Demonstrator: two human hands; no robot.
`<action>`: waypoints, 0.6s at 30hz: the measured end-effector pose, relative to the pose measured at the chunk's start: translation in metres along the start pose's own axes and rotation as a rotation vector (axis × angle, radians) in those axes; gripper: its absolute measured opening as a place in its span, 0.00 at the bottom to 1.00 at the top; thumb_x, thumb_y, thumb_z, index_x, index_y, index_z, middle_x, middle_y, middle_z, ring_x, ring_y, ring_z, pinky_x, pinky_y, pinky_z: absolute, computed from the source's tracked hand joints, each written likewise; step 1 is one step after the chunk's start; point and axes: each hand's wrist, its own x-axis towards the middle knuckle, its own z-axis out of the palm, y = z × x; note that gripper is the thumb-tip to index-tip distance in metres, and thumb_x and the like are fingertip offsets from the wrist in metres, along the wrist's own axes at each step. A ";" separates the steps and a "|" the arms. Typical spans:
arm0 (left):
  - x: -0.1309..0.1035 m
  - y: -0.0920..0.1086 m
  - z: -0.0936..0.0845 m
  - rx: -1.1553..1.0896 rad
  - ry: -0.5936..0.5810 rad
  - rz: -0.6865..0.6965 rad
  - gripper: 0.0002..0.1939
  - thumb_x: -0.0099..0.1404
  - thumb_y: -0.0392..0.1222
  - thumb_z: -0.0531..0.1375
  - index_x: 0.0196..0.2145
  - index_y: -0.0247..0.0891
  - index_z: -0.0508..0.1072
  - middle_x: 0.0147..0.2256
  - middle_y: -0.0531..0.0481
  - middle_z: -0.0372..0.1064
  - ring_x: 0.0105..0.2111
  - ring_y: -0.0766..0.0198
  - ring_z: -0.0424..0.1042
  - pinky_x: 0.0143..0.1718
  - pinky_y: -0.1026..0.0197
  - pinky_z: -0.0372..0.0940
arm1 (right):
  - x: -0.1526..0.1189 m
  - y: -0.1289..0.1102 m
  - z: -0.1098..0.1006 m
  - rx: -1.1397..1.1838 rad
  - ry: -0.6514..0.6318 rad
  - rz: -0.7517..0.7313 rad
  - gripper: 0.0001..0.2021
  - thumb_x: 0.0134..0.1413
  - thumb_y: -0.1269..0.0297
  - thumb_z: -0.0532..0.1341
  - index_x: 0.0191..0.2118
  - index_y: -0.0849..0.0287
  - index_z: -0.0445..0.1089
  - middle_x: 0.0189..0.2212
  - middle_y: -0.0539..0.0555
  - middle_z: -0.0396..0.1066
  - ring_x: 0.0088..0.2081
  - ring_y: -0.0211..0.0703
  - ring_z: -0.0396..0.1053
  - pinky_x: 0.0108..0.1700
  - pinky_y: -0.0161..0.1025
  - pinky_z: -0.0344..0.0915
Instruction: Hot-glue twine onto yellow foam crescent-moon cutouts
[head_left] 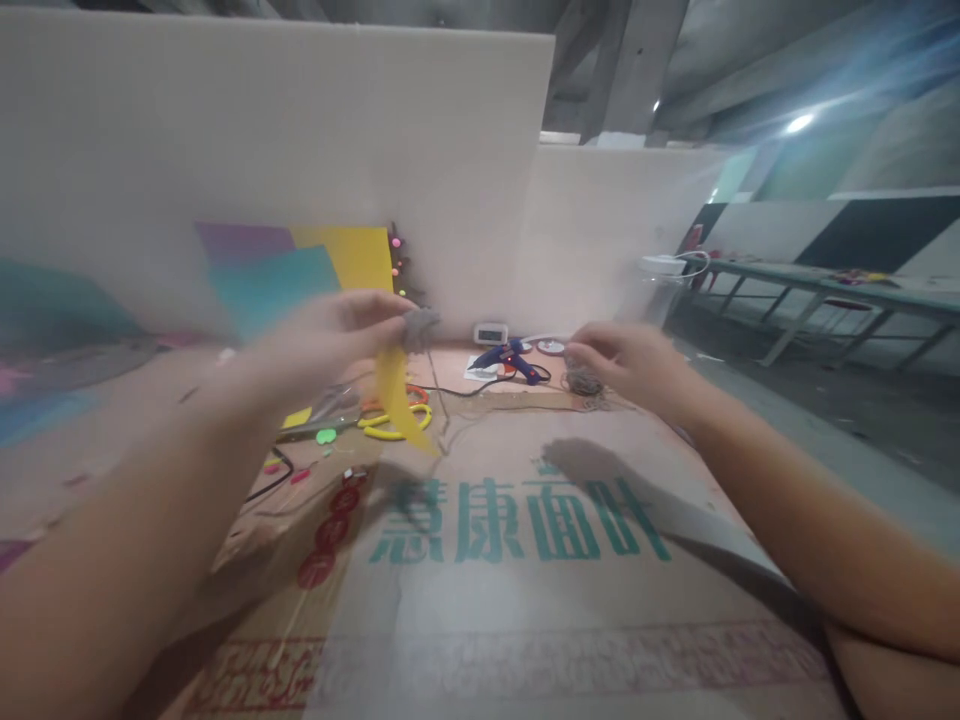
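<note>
In the head view my left hand (367, 325) is raised at centre left, thumb and fingers pinched on a small bundle of grey yarn (421, 325). A curved yellow paper strip (399, 400) hangs just below that bundle, and a loose strand of yarn drops beside it. To the right, my right hand (622, 360) has its fingers closed at a loose ball of grey yarn (583, 380). The fingers cover the ball's upper part. Both hands are above a cardboard sheet (525, 610) with green printed characters.
Behind the hands lie a blue glue gun (506, 358) and a small white digital clock (491, 334). Scissors with yellow handles (397, 422) rest at centre left, near a green scrap (326, 437). Coloured sheets (345, 260) lean on the white partition (270, 150). A white-lidded container (661, 265) stands right.
</note>
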 end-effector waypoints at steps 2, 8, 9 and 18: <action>0.000 -0.006 0.023 -0.180 -0.055 -0.007 0.16 0.59 0.51 0.64 0.41 0.40 0.75 0.36 0.49 0.74 0.36 0.63 0.72 0.38 0.63 0.65 | -0.003 -0.015 0.002 0.237 0.072 0.053 0.14 0.60 0.56 0.55 0.36 0.59 0.72 0.28 0.52 0.72 0.26 0.36 0.64 0.29 0.35 0.58; -0.011 -0.028 0.078 -0.440 -0.284 0.020 0.09 0.65 0.47 0.60 0.36 0.38 0.72 0.34 0.51 0.71 0.38 0.66 0.68 0.42 0.65 0.61 | -0.019 -0.041 0.063 1.074 -0.197 0.125 0.23 0.56 0.51 0.59 0.55 0.53 0.61 0.47 0.56 0.70 0.23 0.31 0.65 0.25 0.35 0.66; -0.013 -0.033 0.085 -0.496 -0.302 0.033 0.08 0.65 0.46 0.60 0.36 0.39 0.71 0.33 0.52 0.69 0.37 0.67 0.68 0.42 0.65 0.60 | -0.022 -0.042 0.076 1.125 -0.263 0.163 0.24 0.56 0.50 0.59 0.56 0.53 0.60 0.43 0.54 0.71 0.21 0.31 0.65 0.24 0.34 0.65; -0.015 -0.046 0.102 -0.555 -0.378 0.026 0.09 0.62 0.46 0.62 0.37 0.39 0.73 0.37 0.49 0.71 0.39 0.63 0.68 0.42 0.62 0.62 | -0.032 -0.035 0.109 1.377 -0.495 0.332 0.20 0.47 0.47 0.66 0.31 0.60 0.66 0.18 0.44 0.61 0.16 0.27 0.53 0.17 0.28 0.49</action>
